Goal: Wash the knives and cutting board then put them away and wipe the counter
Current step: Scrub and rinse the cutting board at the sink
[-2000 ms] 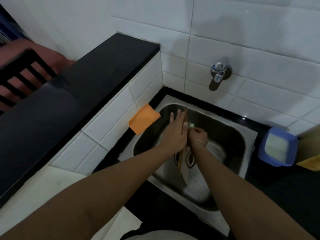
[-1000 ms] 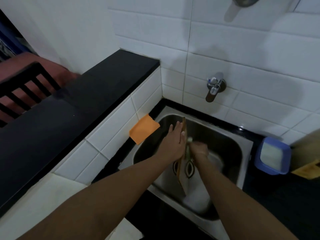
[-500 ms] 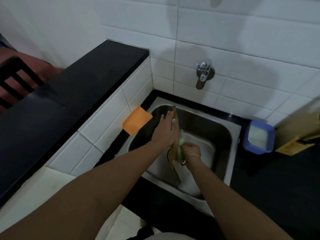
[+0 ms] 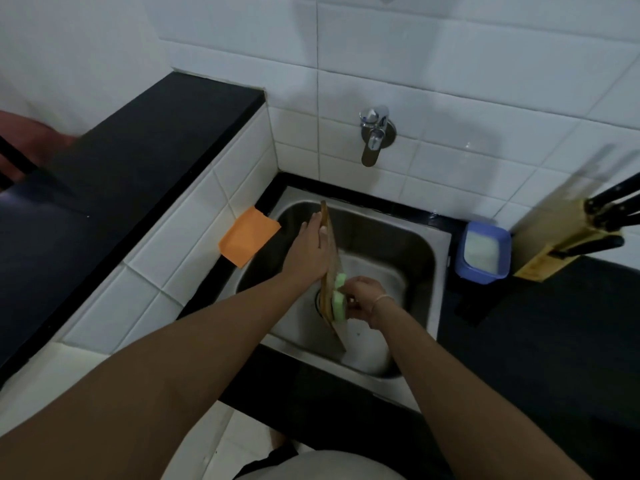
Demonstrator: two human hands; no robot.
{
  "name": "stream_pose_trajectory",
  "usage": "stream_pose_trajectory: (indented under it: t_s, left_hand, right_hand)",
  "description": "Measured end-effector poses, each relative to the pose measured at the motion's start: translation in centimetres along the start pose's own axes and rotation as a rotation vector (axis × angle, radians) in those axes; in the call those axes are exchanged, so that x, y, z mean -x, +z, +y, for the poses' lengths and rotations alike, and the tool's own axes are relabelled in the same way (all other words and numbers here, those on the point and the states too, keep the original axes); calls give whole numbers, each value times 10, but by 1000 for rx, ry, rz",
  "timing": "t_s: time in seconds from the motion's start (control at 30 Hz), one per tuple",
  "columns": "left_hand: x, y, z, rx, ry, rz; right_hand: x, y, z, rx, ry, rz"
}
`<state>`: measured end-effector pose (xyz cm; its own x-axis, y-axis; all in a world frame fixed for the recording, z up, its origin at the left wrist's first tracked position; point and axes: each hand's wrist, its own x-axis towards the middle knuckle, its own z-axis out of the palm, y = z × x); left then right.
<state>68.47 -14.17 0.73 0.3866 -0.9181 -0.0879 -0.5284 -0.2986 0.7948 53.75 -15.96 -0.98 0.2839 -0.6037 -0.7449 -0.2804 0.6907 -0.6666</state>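
Over the sink (image 4: 440, 247), our left hand (image 4: 309, 252) braces the board (image 4: 331, 258) on edge with flat fingers while our right hand (image 4: 363, 299) presses a gripped green sponge (image 4: 338, 299) to it, knives (image 4: 609, 209) in the block (image 4: 561, 233) at right.

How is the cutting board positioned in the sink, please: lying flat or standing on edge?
On edge: the cutting board stands in the sink, left hand bracing it.

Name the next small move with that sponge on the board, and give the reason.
Probably sweep the green sponge up the cutting board: the right hand presses it low, and the left hand braces the board on edge in the sink.
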Motion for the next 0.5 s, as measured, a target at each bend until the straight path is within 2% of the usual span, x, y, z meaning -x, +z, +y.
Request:
stream_pose_trajectory:
  t_s: [0.07, 0.17, 0.23, 0.3, 0.4, 0.5]
  left_hand:
    - [1, -2, -3, 7, -7, 7]
    - [1, -10, -8, -6, -16, 20]
    - [2, -15, -13, -22, -22, 21]
    - [3, -21, -17, -20, -30, 19]
    - [8, -27, -19, -30, -41, 32]
    - [8, -32, -21, -27, -48, 44]
  right_hand:
    - [3, 8, -11, 20, -70, 24]
    - [18, 13, -12, -47, -190, -149]
    - [23, 13, 0, -38, -191, -275]
    - [21, 11, 18, -1, -135, -314]
    - [9, 9, 43, 25, -2, -239]
    - [-10, 14, 51, -26, 136, -31]
